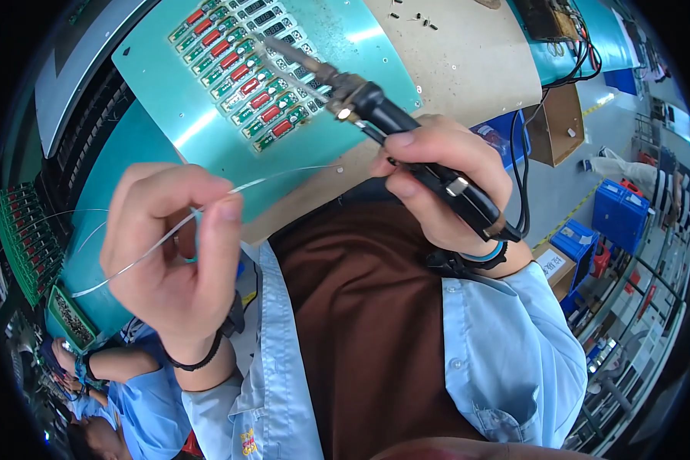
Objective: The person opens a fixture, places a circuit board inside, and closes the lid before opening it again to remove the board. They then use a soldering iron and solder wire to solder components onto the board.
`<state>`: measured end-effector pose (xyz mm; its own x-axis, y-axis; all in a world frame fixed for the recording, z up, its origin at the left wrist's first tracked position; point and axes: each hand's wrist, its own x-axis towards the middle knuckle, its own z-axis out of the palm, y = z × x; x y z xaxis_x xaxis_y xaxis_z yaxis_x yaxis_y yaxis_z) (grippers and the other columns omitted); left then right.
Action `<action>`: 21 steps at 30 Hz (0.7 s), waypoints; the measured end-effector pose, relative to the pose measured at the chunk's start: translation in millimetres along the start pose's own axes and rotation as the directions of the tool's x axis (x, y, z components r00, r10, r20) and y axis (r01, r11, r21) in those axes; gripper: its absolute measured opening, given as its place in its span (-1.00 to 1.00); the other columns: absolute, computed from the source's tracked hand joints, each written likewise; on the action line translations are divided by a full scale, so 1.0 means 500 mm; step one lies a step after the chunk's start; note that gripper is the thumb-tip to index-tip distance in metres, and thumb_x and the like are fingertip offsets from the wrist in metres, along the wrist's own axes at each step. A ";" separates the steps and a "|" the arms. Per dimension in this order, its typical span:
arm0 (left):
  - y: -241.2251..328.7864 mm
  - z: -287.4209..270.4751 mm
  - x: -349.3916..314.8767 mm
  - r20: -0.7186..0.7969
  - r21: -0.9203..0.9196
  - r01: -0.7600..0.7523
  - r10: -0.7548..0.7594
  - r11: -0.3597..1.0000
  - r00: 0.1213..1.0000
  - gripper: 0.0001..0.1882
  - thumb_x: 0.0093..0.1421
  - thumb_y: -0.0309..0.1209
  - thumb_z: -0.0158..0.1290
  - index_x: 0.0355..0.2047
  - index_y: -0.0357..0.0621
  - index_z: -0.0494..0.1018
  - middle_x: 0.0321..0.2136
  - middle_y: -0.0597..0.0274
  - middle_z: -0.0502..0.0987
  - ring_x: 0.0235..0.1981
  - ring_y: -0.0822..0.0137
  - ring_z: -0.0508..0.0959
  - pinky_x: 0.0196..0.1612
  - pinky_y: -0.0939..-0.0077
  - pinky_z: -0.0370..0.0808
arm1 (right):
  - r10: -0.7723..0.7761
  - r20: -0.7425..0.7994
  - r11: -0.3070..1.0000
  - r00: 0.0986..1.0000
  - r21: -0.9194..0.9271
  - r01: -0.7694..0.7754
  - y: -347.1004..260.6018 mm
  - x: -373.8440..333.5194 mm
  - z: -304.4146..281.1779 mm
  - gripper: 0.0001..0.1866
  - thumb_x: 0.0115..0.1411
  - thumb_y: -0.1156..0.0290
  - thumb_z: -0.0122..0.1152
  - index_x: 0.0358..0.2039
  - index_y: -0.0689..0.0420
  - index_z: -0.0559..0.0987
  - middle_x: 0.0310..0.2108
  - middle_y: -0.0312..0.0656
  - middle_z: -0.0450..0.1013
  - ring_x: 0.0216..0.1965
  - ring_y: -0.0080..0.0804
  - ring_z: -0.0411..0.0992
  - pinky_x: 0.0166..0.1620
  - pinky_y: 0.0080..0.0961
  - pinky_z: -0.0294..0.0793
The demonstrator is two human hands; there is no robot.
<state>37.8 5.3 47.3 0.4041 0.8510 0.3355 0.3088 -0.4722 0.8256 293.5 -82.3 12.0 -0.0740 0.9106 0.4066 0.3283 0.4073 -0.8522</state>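
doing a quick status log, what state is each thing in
left hand: shut, pinching the wire
right hand: shut around the soldering iron
silver wire: gently curved, front end free
soldering iron: held, tip angled toward the boards; hot or cold, cannot tell
small circuit boards: lined up side by side, red parts fitted
teal sheet: lying flat under the boards
cardboard box: open

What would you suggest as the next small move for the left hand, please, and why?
I would probably ease the left hand forward, bringing the thin wire nearer the front end of the soldering iron: the right hand holds the iron with that end over the circuit boards, while the wire's free end appears well short of them.
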 end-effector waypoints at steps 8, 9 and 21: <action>-0.034 -0.014 0.020 -0.110 0.130 0.047 -0.033 0.990 0.993 -0.89 0.20 -0.70 0.22 -0.28 -0.33 0.55 -0.35 0.29 0.55 -0.64 0.78 0.20 -0.59 0.81 0.03 | -0.045 -0.054 0.955 0.997 -0.294 0.027 -0.012 -0.035 -0.033 -0.46 0.35 0.19 0.33 0.15 0.32 0.48 -0.19 0.16 0.59 -0.25 -0.16 0.62 -0.18 -0.32 0.61; -0.038 -0.014 0.021 -0.107 0.128 0.052 -0.038 0.990 0.994 -0.89 0.20 -0.70 0.22 -0.28 -0.33 0.55 -0.35 0.29 0.55 -0.64 0.78 0.20 -0.59 0.81 0.03 | -0.039 -0.053 0.956 0.998 -0.292 0.021 -0.013 -0.037 -0.032 -0.46 0.35 0.19 0.33 0.15 0.32 0.48 -0.19 0.16 0.59 -0.25 -0.16 0.62 -0.18 -0.32 0.61; -0.060 0.013 0.037 -0.123 0.118 0.059 -0.044 0.991 0.991 -0.88 0.23 -0.71 0.21 -0.23 -0.36 0.55 -0.33 0.32 0.57 -0.62 0.81 0.20 -0.57 0.86 0.02 | -0.009 -0.004 0.975 1.000 -0.222 0.008 -0.011 -0.036 -0.026 -0.60 0.16 0.38 0.48 -0.02 0.25 0.66 -0.25 -0.02 0.61 -0.32 -0.20 0.61 -0.27 -0.40 0.61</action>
<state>41.5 33.5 26.0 0.2813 0.8928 0.3517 0.4319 -0.4451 0.7845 305.3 -101.8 13.4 -0.0733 0.9066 0.4157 0.5287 0.3887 -0.7545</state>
